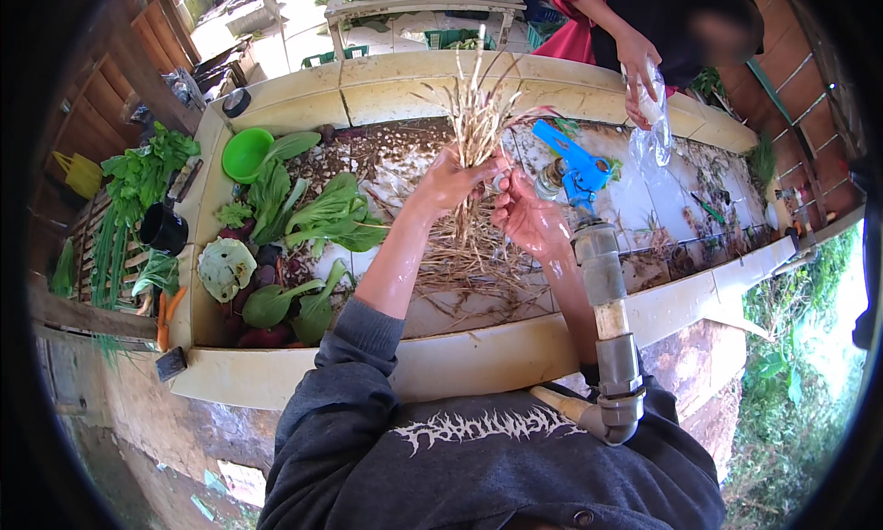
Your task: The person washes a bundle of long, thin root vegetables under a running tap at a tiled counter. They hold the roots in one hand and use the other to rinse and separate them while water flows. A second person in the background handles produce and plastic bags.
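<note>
My left hand (443, 179) is closed around the middle of a bundle of dry, straw-coloured stalks (476, 119). The stalks fan out above the fist and hang below it. Wet and palm up, my right hand (528, 212) has curled fingertips against the bundle's right side, by my left fingers. Whether those fingertips pinch a stalk cannot be made out. Loose straw (476, 271) lies in a tiled trough (483, 350) under both hands. Just right of the hands is a tap with a blue lever handle (576, 161), on a grey pipe (614, 350).
Leafy greens (331, 212), a partly browned cabbage (226, 269) and a green bowl (247, 154) crowd the trough's left end. Carrots (165, 316) and a black cup (164, 228) are by its left rim. Across the trough, another person's hands (638, 74) hold a clear plastic bag (650, 133).
</note>
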### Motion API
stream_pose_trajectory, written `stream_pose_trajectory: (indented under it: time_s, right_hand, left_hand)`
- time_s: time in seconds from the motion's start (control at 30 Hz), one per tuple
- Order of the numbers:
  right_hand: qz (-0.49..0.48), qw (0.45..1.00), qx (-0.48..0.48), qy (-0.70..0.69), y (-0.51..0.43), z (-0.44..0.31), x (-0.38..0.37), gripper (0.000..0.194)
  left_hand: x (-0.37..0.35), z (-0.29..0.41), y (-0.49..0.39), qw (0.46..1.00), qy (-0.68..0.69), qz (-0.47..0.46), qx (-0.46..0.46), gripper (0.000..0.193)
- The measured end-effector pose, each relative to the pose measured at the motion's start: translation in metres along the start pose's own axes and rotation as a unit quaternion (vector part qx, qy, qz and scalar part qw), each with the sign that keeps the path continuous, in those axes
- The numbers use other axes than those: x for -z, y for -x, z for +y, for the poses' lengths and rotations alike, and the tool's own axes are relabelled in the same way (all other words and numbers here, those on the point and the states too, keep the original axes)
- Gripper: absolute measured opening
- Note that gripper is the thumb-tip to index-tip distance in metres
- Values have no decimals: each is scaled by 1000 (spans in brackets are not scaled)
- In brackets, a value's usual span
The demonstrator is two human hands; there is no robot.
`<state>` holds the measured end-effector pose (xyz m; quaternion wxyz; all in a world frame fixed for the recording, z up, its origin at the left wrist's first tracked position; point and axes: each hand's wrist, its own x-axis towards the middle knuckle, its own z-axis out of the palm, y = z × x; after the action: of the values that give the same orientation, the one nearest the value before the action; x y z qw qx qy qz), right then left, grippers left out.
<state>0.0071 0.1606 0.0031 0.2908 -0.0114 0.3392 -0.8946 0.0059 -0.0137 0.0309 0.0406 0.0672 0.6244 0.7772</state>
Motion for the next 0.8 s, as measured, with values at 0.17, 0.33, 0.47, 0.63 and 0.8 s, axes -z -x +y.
stream_pose_trajectory:
  time_s: [0.17,0.33,0.47,0.63,0.8]
  right_hand:
    - [13,938,161,308,-7,-2,23,22]
    - [-82,994,68,3,-27,4,55,29]
    - [-87,993,75,-22,-31,15,56,31]
    - [-33,937,201,284,-24,11,38,24]
    - [-69,996,36,32,-14,7,35,28]
  left_hand:
    - [1,-4,-5,994,-71,51,62,30]
    - [-12,-6,-7,996,-21,73,43,29]
    - [-14,-4,-7,998,38,44,13,30]
    - [-11,2,-7,984,-115,114,69,29]
    - [-17,-2,-4,980,-87,162,82,28]
